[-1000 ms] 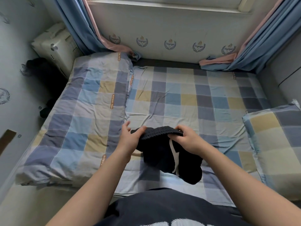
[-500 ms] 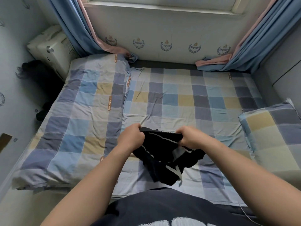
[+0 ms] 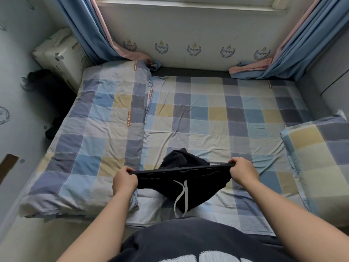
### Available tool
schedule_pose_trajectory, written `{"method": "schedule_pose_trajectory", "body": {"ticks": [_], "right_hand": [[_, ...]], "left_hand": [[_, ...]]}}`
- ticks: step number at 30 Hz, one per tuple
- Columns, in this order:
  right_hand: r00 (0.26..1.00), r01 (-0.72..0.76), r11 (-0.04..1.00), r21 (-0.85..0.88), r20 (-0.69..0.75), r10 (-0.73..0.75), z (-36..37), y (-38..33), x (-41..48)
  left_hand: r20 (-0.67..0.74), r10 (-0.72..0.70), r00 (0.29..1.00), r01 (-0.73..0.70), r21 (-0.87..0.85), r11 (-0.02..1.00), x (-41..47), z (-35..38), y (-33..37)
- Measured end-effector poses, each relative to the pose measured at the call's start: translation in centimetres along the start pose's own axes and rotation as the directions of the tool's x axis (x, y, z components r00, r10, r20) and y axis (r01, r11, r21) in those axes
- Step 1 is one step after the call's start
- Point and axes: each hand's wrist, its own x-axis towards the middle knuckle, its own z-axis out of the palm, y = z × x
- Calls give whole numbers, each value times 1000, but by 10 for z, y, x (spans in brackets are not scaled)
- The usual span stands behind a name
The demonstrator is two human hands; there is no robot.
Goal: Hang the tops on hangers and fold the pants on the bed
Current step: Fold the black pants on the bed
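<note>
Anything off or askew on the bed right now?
Nothing damaged. The black pants hang bunched, fabric flipped up behind the waistband, which left hand and right hand grip at its ends. Bedsheet is creased mid-bed.

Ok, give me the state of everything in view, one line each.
Black pants: unfolded, waistband stretched taut, legs bunched on the bed.
Drawstring: untied, hanging loose.
Left hand: grips the waistband's left end.
Right hand: grips its right end.
Quilt: folded, lying on the bed's left side.
Pillow: flat at the right edge.
Curtains: pulled aside.
</note>
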Motion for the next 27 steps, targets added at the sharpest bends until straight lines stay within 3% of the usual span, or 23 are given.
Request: {"method": "schedule_pose_trajectory", "body": {"ticks": [1, 3, 5, 8, 10, 14, 16, 17, 20, 22, 24, 27], "right_hand": [[999, -39, 991, 128, 18, 37, 2, -2, -1], [990, -142, 896, 421, 77, 121, 9, -6, -4], [948, -319, 663, 677, 225, 227, 18, -8, -10], [874, -485, 377, 789, 423, 238, 25, -4, -17], [851, -525, 248, 814, 498, 167, 25, 0, -20], [838, -546, -24, 837, 546, 7, 17, 7, -22], [834, -551, -106, 828, 547, -69, 13, 10, -21], [833, -553, -122, 824, 543, -104, 12, 11, -20], [853, -521, -86, 849, 512, -102, 17, 15, -18], [891, -453, 95, 886, 455, 5, 24, 18, -18], [925, -376, 393, 839, 368, 97, 34, 27, -22], [974, -169, 807, 565, 219, 51, 53, 43, -27]], "left_hand": [[16, -60, 998, 61, -42, 997, -2, 6, -7], [108, -231, 967, 253, -289, 923, -2, 15, -17], [278, -357, 892, 453, -564, 691, -1, 18, -21], [464, -349, 814, 572, -741, 351, -1, 17, -22], [512, -309, 801, 586, -775, 235, -3, 13, -21], [561, -160, 812, 583, -794, 172, 0, 2, -14], [527, -87, 845, 532, -815, 230, 0, 1, -8], [491, -52, 870, 481, -819, 314, -2, 3, -6], [272, 30, 962, 161, -651, 742, -6, 12, -11], [181, 111, 977, -34, -381, 924, -8, 19, -26], [157, 134, 978, -114, -132, 985, -13, 27, -48], [228, 108, 968, -126, 67, 990, -21, 38, -83]]}}
